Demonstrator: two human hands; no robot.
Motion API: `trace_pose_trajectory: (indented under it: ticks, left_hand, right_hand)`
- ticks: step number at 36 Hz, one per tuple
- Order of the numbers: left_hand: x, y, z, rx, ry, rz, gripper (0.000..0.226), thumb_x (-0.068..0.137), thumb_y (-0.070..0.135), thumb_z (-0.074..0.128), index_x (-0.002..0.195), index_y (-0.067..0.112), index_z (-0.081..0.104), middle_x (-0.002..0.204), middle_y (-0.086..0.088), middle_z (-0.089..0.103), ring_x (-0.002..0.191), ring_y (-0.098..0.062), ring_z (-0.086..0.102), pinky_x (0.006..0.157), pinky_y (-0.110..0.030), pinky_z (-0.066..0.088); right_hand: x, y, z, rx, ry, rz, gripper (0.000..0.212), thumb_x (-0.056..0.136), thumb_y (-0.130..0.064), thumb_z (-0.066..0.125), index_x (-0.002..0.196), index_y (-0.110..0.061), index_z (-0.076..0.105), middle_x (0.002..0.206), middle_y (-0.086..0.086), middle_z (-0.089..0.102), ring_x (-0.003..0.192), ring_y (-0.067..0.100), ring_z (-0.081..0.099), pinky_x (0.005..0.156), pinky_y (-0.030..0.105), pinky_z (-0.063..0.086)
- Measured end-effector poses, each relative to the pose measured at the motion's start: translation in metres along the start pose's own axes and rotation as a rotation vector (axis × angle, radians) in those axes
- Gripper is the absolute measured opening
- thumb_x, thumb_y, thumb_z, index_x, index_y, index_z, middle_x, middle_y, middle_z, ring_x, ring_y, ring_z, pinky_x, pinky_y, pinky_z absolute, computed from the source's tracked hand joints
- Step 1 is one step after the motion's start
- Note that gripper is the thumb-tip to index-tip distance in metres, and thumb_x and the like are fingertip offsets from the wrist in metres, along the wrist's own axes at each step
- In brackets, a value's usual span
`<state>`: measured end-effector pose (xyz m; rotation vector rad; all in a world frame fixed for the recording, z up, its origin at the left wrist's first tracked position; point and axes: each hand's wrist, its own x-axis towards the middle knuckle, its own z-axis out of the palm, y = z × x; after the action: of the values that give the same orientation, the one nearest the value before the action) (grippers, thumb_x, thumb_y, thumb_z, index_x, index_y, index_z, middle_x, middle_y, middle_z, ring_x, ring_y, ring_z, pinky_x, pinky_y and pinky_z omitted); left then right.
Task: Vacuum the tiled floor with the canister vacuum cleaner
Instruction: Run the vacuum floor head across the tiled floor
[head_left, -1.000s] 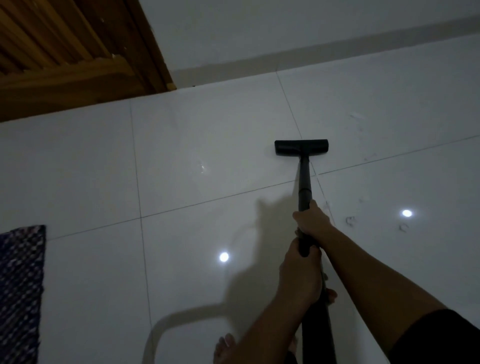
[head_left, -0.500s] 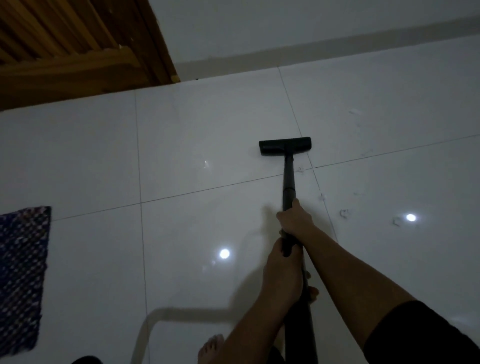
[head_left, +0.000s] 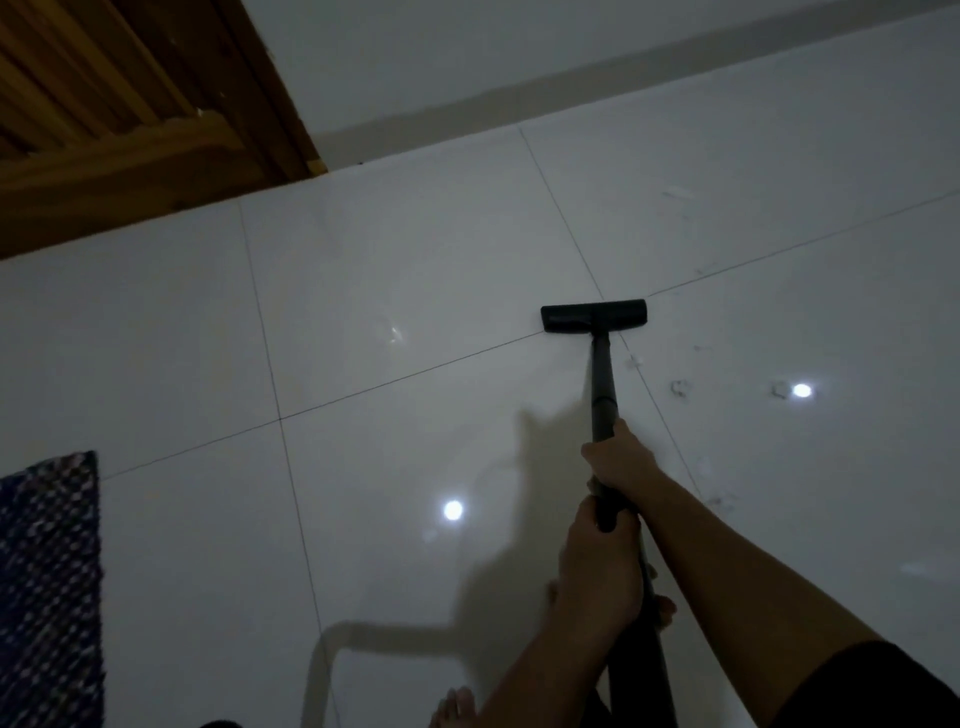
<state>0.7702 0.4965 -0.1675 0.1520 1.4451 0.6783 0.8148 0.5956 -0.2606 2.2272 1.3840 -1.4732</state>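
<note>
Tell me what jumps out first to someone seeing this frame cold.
The black floor nozzle sits flat on the glossy white tiled floor near a grout crossing, its wand gripped by the right hand ahead and the left hand behind. Small pale debris bits lie to the nozzle's right, near a bright light reflection. A wooden door fills the upper left and a dark patterned mat the lower left.

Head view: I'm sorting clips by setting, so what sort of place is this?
Most likely a room in a home, dimly lit. It has a glossy tiled floor of large pale tiles, a slatted wooden door set in a plain wall, and a dark woven mat lying at the left edge.
</note>
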Motion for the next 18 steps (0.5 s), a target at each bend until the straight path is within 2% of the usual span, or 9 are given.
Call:
trace_pose_trajectory:
  ticks: [3,8,10,12,14,18]
  left_hand:
    - [-0.005,-0.006,-0.007,0.04,-0.007,0.006,0.023,0.098,0.031,0.042,0.111,0.019,0.056,0.08,-0.008,0.055,0.056,-0.017,0.054,0.041,-0.023,0.046]
    - [-0.014,-0.015,-0.015,0.06,-0.036,0.033,0.022,0.1,0.032,0.041,0.114,0.019,0.053,0.073,-0.01,0.053,0.046,-0.016,0.051,0.036,-0.021,0.044]
    - [-0.017,-0.019,-0.016,0.076,-0.039,0.035,0.022,0.1,0.031,0.041,0.115,0.019,0.052,0.071,-0.01,0.052,0.044,-0.016,0.049,0.035,-0.02,0.042]
    - [-0.02,-0.024,-0.019,0.09,-0.041,0.044,0.024,0.1,0.029,0.041,0.118,0.017,0.052,0.07,-0.01,0.052,0.043,-0.015,0.049,0.034,-0.019,0.041]
    - [-0.023,-0.031,-0.021,0.096,-0.05,0.06,0.024,0.1,0.028,0.041,0.115,0.015,0.054,0.069,-0.011,0.052,0.044,-0.015,0.049,0.035,-0.02,0.042]
    - [-0.031,-0.04,-0.023,0.121,-0.054,0.044,0.022,0.099,0.03,0.041,0.11,0.016,0.056,0.072,-0.009,0.053,0.048,-0.014,0.05,0.036,-0.021,0.043]
  right_hand:
    - [-0.008,0.004,0.006,0.027,0.011,0.01,0.063,0.094,-0.012,0.048,0.15,-0.01,0.021,0.1,0.014,0.054,0.05,0.014,0.051,0.038,0.02,0.035]
    - [-0.015,0.012,0.015,0.044,0.023,0.027,0.06,0.093,-0.012,0.049,0.148,-0.007,0.024,0.102,0.014,0.052,0.053,0.015,0.051,0.043,0.022,0.037]
    - [-0.019,0.015,0.017,0.013,0.017,0.025,0.056,0.094,-0.011,0.048,0.145,-0.004,0.028,0.116,0.017,0.053,0.062,0.019,0.054,0.054,0.027,0.047]
    - [-0.024,0.019,0.019,-0.042,0.009,0.017,0.049,0.095,-0.011,0.046,0.141,-0.001,0.033,0.141,0.016,0.043,0.079,0.024,0.055,0.071,0.032,0.049]
    - [-0.029,0.024,0.022,-0.064,0.008,0.015,0.048,0.095,-0.01,0.046,0.141,-0.002,0.034,0.149,0.014,0.036,0.084,0.025,0.054,0.069,0.031,0.048]
    - [-0.039,0.036,0.026,-0.035,0.014,0.012,0.049,0.096,-0.01,0.046,0.143,-0.003,0.033,0.145,0.016,0.04,0.082,0.022,0.055,0.066,0.026,0.045]
